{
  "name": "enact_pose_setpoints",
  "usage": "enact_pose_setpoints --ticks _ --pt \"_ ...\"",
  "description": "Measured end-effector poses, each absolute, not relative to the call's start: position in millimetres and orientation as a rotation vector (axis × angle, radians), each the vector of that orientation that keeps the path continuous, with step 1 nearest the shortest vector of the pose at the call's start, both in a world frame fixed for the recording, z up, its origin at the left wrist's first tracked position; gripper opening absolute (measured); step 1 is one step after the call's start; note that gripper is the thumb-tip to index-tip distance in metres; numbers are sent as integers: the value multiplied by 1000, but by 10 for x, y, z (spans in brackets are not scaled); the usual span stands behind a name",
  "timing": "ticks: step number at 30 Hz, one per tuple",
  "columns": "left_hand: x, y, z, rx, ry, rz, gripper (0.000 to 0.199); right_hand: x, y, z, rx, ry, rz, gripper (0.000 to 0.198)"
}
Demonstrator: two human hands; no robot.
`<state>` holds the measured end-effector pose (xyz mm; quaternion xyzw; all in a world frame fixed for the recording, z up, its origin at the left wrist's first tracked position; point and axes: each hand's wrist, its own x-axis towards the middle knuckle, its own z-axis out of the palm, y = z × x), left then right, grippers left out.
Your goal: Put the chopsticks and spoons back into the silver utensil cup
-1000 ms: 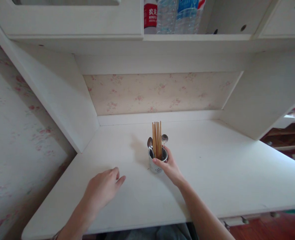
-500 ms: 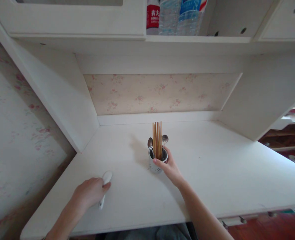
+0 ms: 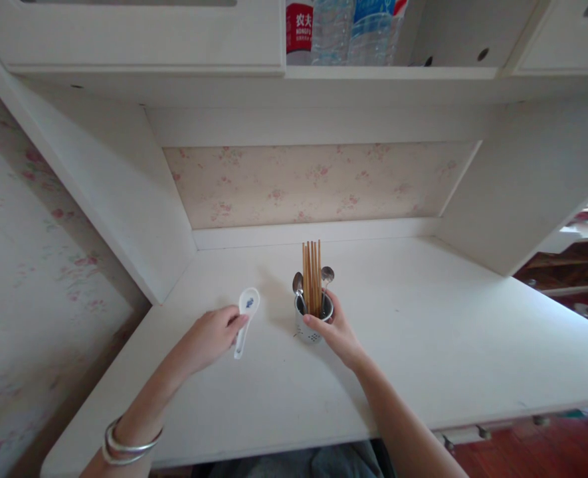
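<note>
Chopsticks (image 3: 312,279) are standing upright in a white cup (image 3: 307,330) on a pale worktop (image 3: 448,332), bunched so tightly that their exact number is escaping a count. The person's right hand (image 3: 341,335) is gripping the cup from the side, its thumb lying at the near rim and its other fingers mostly disappearing behind the wall; the hand is opening only as wide as the cup is requiring. Metal spoons are leaning out on both sides of the chopsticks, 1 spoon (image 3: 327,273) showing on the right and at least 1 spoon (image 3: 297,283) on the left, their lower ends sinking from sight inside the cup.

To the left of the cup, and apart from it, the left hand (image 3: 218,335) is pinching a white spoon (image 3: 250,301) near its middle, nearly closed, with thumb and fingers covering part of the handle. A blue mark is showing in the bowl; whether the spoon is touching the worktop is impossible to tell. Silver bangles (image 3: 131,448) are circling the left wrist.

Overhead, the top edge is cutting off bottles (image 3: 331,33) on a shelf, while the bottom edge is cropping dark clothing (image 3: 298,465).
</note>
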<state>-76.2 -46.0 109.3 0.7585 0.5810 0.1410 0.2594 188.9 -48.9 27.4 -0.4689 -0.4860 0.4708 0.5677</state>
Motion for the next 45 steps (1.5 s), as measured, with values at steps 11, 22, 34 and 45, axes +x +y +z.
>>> enact_pose_setpoints --ticks 11,22,34,45 --pt "294 -67 1434 1855 1206 1115 31 1873 -484 307 -1036 -1155 1096 76" --pt "499 -144 878 2211 1520 957 30 1881 -438 225 -1024 -1153 1065 77" --pt "287 -177 727 1939 1300 1195 37 1866 -476 229 -1059 -1180 983 90" --pt "-56 28 217 1457 1295 1036 32 2181 -234 286 -1168 -1207 939 75"
